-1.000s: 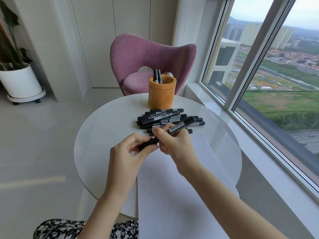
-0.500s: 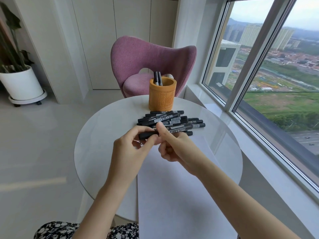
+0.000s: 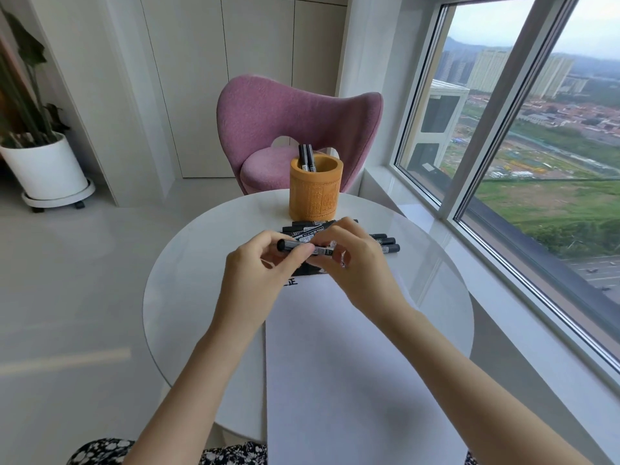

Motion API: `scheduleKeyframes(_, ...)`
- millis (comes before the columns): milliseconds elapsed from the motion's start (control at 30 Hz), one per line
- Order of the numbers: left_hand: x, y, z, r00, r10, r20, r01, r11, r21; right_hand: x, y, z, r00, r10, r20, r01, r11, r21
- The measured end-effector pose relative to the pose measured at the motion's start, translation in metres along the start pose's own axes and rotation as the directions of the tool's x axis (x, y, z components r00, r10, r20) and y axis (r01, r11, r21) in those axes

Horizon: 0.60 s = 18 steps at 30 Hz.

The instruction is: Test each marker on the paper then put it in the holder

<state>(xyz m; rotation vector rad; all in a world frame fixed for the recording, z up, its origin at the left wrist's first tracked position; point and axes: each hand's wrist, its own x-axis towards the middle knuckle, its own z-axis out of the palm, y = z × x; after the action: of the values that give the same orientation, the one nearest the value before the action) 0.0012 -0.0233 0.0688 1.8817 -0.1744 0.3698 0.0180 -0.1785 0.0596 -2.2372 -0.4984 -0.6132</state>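
I hold one black marker [image 3: 303, 248] level above the table, both hands on it. My left hand [image 3: 260, 273] pinches its left, capped end between thumb and fingers. My right hand [image 3: 352, 263] grips the labelled barrel. Just behind my hands lies a pile of black markers [image 3: 379, 241]. The orange holder [image 3: 315, 193] stands beyond the pile with two markers [image 3: 307, 157] upright in it. A white sheet of paper [image 3: 335, 347] lies under my forearms, with a small black mark [image 3: 290, 282] near its top left corner.
The round white table [image 3: 188, 280] carries everything. A pink chair [image 3: 295, 129] stands behind it. A large window [image 3: 536, 146] runs along the right. A potted plant [image 3: 40, 156] in a white pot stands on the floor at far left.
The marker has turned from tilted up to the right to lying level. Both hands have risen slightly toward the pile. My left fingers now pinch the marker's left end.
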Motion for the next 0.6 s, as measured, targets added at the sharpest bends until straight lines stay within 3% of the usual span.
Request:
scheduleKeyframes(167, 0.009, -0.012, 0.006, 1.000, -0.026, 0.017, 0.026, 1.000, 0.000, 0.052, 0.019, -0.013, 0.965, 0.237, -0.111, -0.199, 0.940, 0.276)
scheduleKeyframes(300, 0.007, -0.024, 0.013, 0.999, -0.015, 0.048, 0.012, 0.998, 0.063, 0.105, 0.030, -0.018, 0.919, 0.305, -0.249, -0.186, 0.894, 0.408)
scheduleKeyframes(500, 0.012, -0.031, 0.017, 0.997, 0.002, 0.078, -0.013, 0.990, 0.139, 0.163, 0.046, -0.005, 0.867, 0.344, -0.361, -0.202, 0.904, 0.378)
scheduleKeyframes(600, 0.013, -0.033, 0.017, 0.997, 0.016, 0.081, -0.029, 0.988, 0.152, 0.176, 0.054, 0.001, 0.868, 0.357, -0.345, -0.248, 0.914, 0.321)
